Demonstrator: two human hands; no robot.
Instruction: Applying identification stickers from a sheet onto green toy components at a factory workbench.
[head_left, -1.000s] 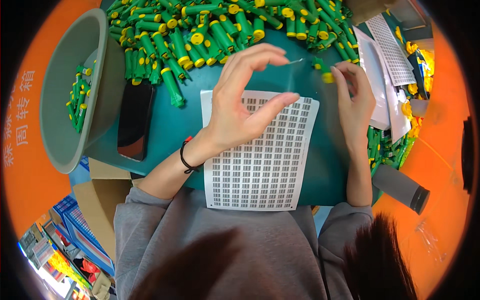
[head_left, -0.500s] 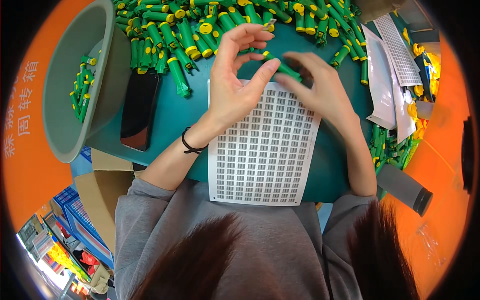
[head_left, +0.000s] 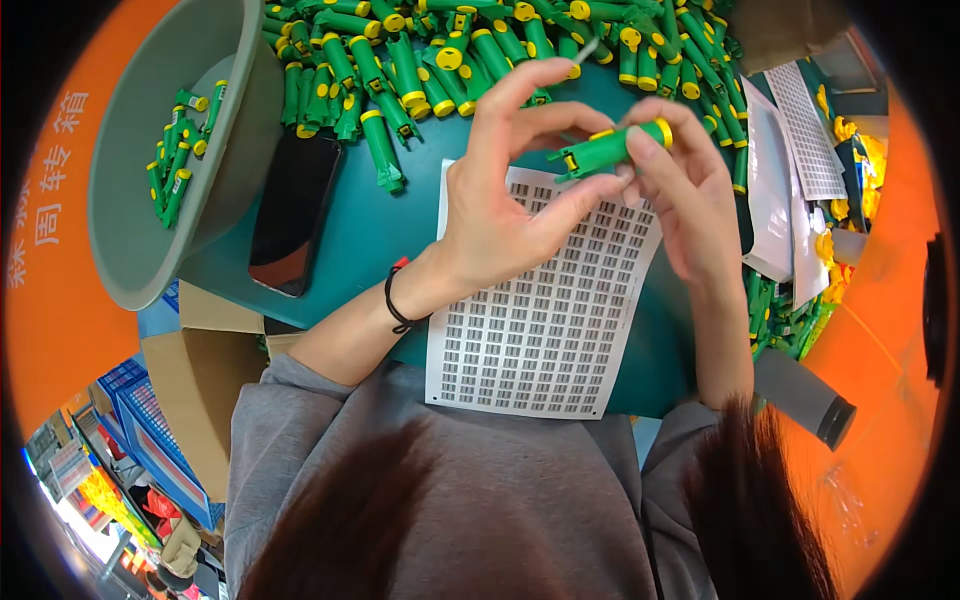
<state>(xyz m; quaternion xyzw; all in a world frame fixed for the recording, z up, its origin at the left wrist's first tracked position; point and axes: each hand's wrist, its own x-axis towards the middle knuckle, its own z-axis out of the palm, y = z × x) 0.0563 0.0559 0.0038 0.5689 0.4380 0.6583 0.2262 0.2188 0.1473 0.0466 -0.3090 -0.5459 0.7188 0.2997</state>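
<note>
A small green tube-shaped plastic piece with a yellow end cap is held above the label sheet, tilted up toward the right. My right hand pinches it near the yellow end between thumb and fingers. My left hand curves round its other side, thumb below it and fingers behind. The left index finger stays raised, with a thin pale sliver at its tip, perhaps a sticker seen edge-on. The sheet carries rows of small grey printed labels and lies partly under my left hand.
Many similar green tubes heap along the table's far side. A grey-green tub with several tubes stands left, beside a dark phone. At right are white plastic bags, another label sheet and a grey cylinder.
My hands have shifted right and the green tube has turned, its yellow end now at the upper right in my right fingers. The view has shifted slightly.
</note>
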